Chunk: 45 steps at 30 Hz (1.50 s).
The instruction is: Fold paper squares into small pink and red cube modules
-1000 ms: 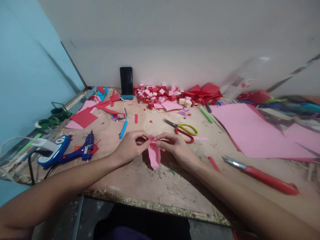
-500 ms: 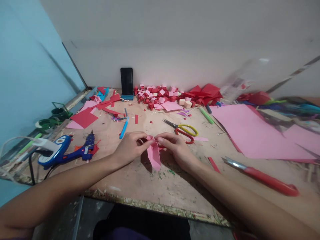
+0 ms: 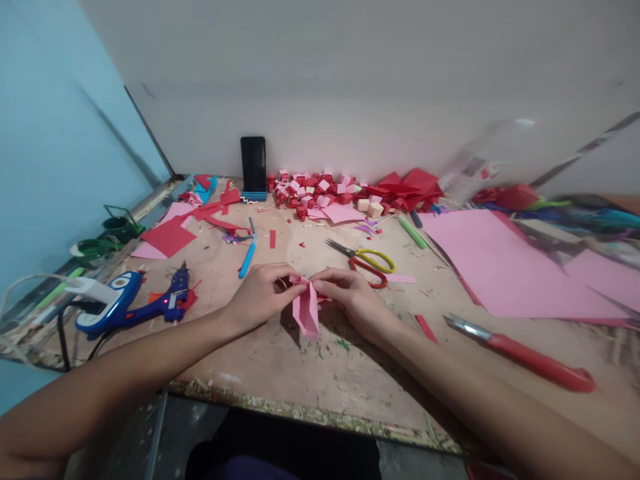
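Note:
A narrow folded strip of pink paper (image 3: 306,312) hangs between both hands above the worn wooden tabletop (image 3: 300,360). My left hand (image 3: 260,292) pinches its top end from the left, fingers closed. From the right, my right hand (image 3: 350,293) pinches the same top end, fingertips almost touching the left ones. The strip's lower end points down toward the table, near me.
Yellow-handled scissors (image 3: 367,260) lie just beyond my right hand. A red-handled cutter (image 3: 525,357) lies at right, large pink sheets (image 3: 500,267) behind it. A blue glue gun (image 3: 130,303) sits at left. A blue pen (image 3: 247,257), a phone (image 3: 253,165) and a heap of small red and pink paper cubes (image 3: 320,190) stand farther back.
The hands stay in place while the fingers work the strip's top end. The pink strip has turned more edge-on and looks narrower than a second ago.

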Available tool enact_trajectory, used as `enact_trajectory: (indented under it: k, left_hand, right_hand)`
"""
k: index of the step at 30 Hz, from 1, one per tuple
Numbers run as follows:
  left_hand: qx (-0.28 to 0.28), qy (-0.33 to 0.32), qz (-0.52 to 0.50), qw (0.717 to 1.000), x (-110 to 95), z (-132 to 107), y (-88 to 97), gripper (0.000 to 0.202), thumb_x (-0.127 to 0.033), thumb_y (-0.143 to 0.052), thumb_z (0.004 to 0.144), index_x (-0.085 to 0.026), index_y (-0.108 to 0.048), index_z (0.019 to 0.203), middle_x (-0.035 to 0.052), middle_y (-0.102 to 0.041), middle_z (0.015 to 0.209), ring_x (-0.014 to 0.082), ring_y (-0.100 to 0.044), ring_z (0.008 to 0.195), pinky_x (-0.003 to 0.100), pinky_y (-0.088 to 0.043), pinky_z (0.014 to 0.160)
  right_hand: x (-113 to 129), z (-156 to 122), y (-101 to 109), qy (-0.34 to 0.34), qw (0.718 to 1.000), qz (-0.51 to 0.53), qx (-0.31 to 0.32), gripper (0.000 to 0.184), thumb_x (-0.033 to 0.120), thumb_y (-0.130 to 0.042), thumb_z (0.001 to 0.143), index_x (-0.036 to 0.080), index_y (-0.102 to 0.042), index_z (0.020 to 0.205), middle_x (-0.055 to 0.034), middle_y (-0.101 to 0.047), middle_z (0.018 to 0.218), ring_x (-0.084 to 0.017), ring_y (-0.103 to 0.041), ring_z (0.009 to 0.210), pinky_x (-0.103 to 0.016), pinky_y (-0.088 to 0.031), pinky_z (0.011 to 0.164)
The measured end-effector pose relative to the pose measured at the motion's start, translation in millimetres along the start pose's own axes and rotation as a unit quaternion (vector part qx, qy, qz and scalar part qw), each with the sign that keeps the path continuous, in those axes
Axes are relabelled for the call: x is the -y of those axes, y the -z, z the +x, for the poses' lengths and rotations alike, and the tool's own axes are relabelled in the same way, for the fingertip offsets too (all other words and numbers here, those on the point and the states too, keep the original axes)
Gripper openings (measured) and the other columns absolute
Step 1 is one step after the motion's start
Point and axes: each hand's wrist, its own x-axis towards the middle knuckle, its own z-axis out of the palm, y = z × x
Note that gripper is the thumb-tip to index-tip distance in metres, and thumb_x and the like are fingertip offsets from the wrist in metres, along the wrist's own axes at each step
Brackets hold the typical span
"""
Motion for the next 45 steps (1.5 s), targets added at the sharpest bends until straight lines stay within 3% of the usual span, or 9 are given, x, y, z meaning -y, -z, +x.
enact_trajectory:
  k: [7,16,22,26,29,32,37,41,45]
  left_hand:
    - [0.001,0.012,-0.023,1.000,-1,-1,1.7,0.010,-0.017,-0.069,0.088,-0.018,-0.077,0.083,0.0015,-0.078,0.083,0.0160,-0.071,0.076,0.025,-0.051,0.071]
    - [-0.011,-0.007,-0.023,1.000,-5,-4,3.4,0.014,-0.015,-0.065,0.090,-0.018,-0.075,0.080,0.0024,-0.077,0.082,0.0165,-0.070,0.076,0.026,-0.052,0.072]
    - [-0.035,-0.016,0.041,0.998,-3,-3,3.0,0.015,-0.019,-0.068,0.086,-0.018,-0.069,0.071,0.0005,-0.071,0.069,0.0147,-0.064,0.065,0.025,-0.048,0.063]
    - [-0.061,-0.015,0.078,0.995,2,-1,3.5,0.018,-0.018,-0.067,0.084,-0.018,-0.063,0.066,-0.0014,-0.066,0.064,0.0129,-0.059,0.060,0.025,-0.044,0.061]
    - [-0.063,-0.010,0.088,0.994,3,0,4.0,0.019,-0.016,-0.065,0.083,-0.017,-0.061,0.064,-0.0013,-0.065,0.063,0.0130,-0.058,0.060,0.025,-0.043,0.061]
    - [-0.063,-0.004,0.098,0.993,4,-1,4.0,0.020,-0.016,-0.064,0.083,-0.018,-0.061,0.064,-0.0013,-0.064,0.062,0.0130,-0.058,0.059,0.026,-0.042,0.060]
    - [-0.058,-0.014,0.097,0.993,4,-3,2.1,0.017,-0.016,-0.064,0.082,-0.018,-0.062,0.066,-0.0004,-0.067,0.066,0.0141,-0.060,0.062,0.026,-0.044,0.062]
    - [-0.049,-0.023,0.097,0.994,4,-4,-0.3,0.017,-0.016,-0.065,0.083,-0.018,-0.063,0.067,0.0002,-0.068,0.068,0.0144,-0.061,0.063,0.026,-0.044,0.062]
    - [-0.041,-0.029,0.096,0.994,1,-6,-2.9,0.016,-0.017,-0.064,0.085,-0.018,-0.064,0.070,0.0010,-0.069,0.071,0.0148,-0.062,0.065,0.026,-0.045,0.064]
  right_hand:
    - [2,-1,-1,0.010,1.000,-0.019,0.003,0.018,0.033,-0.085,0.074,0.018,-0.079,0.080,-0.0046,-0.071,0.079,-0.016,-0.063,0.068,-0.032,-0.055,0.069]
    - [1,-3,-4,-0.051,0.995,0.048,0.064,0.025,0.037,-0.085,0.076,0.018,-0.073,0.089,-0.0034,-0.068,0.085,-0.016,-0.066,0.074,-0.030,-0.059,0.072]
    - [-2,-1,-3,-0.045,0.998,0.022,0.042,0.027,0.042,-0.082,0.077,0.018,-0.072,0.087,-0.0029,-0.067,0.076,-0.014,-0.061,0.062,-0.025,-0.050,0.056]
    - [2,-1,-1,0.017,0.999,-0.050,0.008,0.034,0.048,-0.073,0.086,0.019,-0.073,0.103,-0.0112,-0.075,0.100,-0.023,-0.070,0.086,-0.033,-0.055,0.072]
    - [4,-4,-2,0.053,0.989,-0.136,0.020,0.045,0.036,-0.080,0.079,0.023,-0.070,0.121,-0.0118,-0.074,0.117,-0.028,-0.069,0.105,-0.040,-0.055,0.087]
    - [1,-6,-5,0.074,0.975,-0.208,0.020,0.051,0.027,-0.078,0.079,0.026,-0.067,0.129,-0.0102,-0.073,0.122,-0.028,-0.069,0.105,-0.044,-0.054,0.090]
    - [-5,-5,-6,0.128,0.950,-0.285,-0.011,0.023,0.031,-0.064,0.092,0.022,-0.076,0.110,-0.0083,-0.077,0.108,-0.027,-0.069,0.099,-0.042,-0.051,0.089]
    - [-5,-4,-7,0.119,0.947,-0.299,-0.021,0.025,0.035,-0.059,0.094,0.019,-0.078,0.088,-0.0054,-0.074,0.081,-0.023,-0.065,0.078,-0.033,-0.048,0.069]
    - [-5,-6,-11,0.109,0.952,-0.284,-0.033,0.028,0.037,-0.061,0.092,0.017,-0.075,0.077,-0.0033,-0.069,0.071,-0.019,-0.058,0.066,-0.029,-0.041,0.059]
